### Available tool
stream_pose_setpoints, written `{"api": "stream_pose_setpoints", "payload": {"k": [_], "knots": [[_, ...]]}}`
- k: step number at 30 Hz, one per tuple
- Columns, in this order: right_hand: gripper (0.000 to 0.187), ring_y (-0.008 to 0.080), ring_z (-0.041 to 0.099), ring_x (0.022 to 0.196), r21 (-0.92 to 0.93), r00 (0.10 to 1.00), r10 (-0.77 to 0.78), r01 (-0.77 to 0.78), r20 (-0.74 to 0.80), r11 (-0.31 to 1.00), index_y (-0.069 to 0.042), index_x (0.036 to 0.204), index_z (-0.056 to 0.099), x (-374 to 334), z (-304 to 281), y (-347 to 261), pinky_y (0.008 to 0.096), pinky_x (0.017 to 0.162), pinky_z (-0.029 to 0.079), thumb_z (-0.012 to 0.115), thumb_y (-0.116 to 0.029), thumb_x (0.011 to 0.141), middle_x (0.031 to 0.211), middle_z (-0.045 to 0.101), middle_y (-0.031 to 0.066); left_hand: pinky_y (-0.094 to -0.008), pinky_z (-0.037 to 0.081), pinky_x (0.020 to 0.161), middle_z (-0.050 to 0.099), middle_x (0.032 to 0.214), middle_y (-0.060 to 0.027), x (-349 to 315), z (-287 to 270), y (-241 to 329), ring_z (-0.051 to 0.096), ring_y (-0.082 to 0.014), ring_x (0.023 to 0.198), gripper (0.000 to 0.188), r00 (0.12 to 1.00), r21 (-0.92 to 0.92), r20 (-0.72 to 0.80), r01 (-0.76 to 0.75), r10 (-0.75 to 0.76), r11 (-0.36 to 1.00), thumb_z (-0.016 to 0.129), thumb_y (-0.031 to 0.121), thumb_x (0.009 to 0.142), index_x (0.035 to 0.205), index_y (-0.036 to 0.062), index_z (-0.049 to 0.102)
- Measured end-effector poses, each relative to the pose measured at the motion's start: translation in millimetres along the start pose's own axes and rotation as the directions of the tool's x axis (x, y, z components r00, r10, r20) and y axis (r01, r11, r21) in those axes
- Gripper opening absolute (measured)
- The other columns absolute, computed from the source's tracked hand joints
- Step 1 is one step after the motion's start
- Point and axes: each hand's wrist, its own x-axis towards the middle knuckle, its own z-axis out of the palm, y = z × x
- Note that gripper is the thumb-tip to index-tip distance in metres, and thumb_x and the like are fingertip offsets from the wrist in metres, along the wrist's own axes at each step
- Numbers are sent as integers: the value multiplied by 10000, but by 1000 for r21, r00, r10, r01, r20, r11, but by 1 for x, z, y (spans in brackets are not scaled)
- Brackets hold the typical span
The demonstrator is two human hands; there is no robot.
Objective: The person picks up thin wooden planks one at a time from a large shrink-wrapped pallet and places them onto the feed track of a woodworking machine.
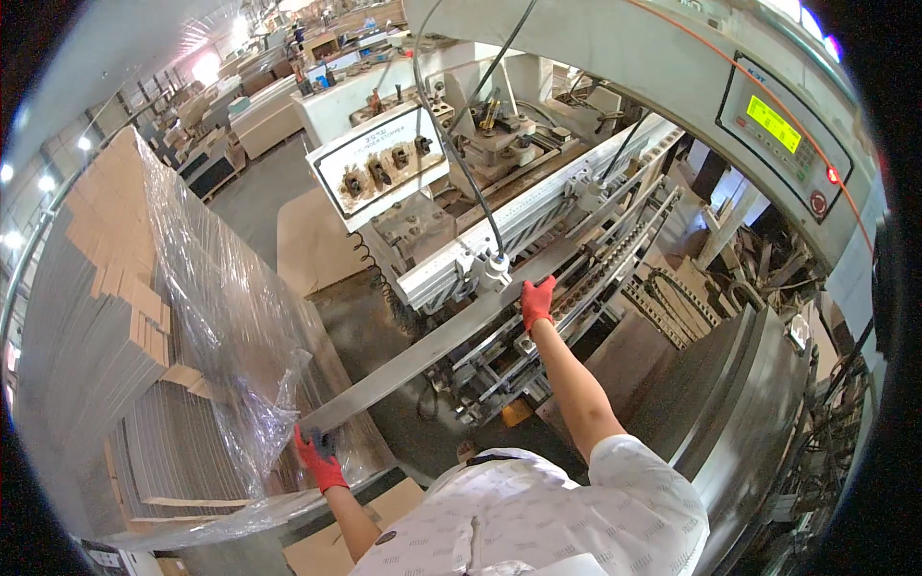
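A long, narrow grey board (408,368) slants from the stack on my left up to the machine's metal rail (451,272). At its near left end, my left hand (320,459), in a red glove with a dark palm, closes on the board. My right hand (538,301), also red-gloved, grips the board's edge farther along, just beside a clamp cylinder (495,273). The board's far part lies over the machine between the rail and a chain conveyor (610,264). Some of the fingers of both hands are hidden.
Tall stacks of boards (134,384) partly wrapped in clear plastic film (230,317) stand at the left. A control panel (780,134) with a lit green screen hangs at the upper right. Long dark panels (744,413) lie at the right. A knob box (379,163) stands beyond the rail.
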Motion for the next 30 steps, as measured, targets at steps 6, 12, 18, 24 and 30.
{"api": "stream_pose_setpoints", "payload": {"k": [6,12,18,24,30], "knots": [[355,498,631,1131,-231,991,-32,61,129,971,-15,1143,606,13,30,-4,524,939,513,683,-177,837,1107,678,316,-477,489,1110,431,1609,-86,2,38,-3,494,-296,1404,620,991,-40,-59,117,-119,992,565,127,1046,1637,189,388],[424,524,580,1132,-454,977,-173,211,124,866,-30,1191,581,34,23,0,532,964,504,693,-181,812,1234,579,310,-448,513,1083,394,1636,-74,3,60,-19,451,-300,1437,628,998,-16,-35,60,-60,998,572,109,1044,1637,192,384],[399,516,571,1115,-417,907,-363,420,212,806,-30,1191,560,41,-1,17,518,959,504,653,-141,819,1177,577,305,-452,540,1048,360,1659,-89,18,41,-40,455,-306,1430,603,990,-99,-18,136,-139,986,541,71,1049,1627,172,400],[445,504,572,1116,-407,889,-373,454,264,793,-42,1253,573,40,-4,13,509,973,494,637,-105,817,1156,599,291,-438,553,1012,376,1650,-73,25,31,-49,521,-289,1354,620,1000,60,-24,17,-15,998,581,68,1028,1617,174,420],[443,478,586,1106,-366,933,-256,336,252,868,-48,1253,601,57,-3,37,493,964,500,635,-102,815,1145,609,271,-433,566,977,365,1656,-55,0,55,-24,546,-273,1320,629,995,-15,-56,78,-79,997,628,114,1028,1618,183,422]]}}
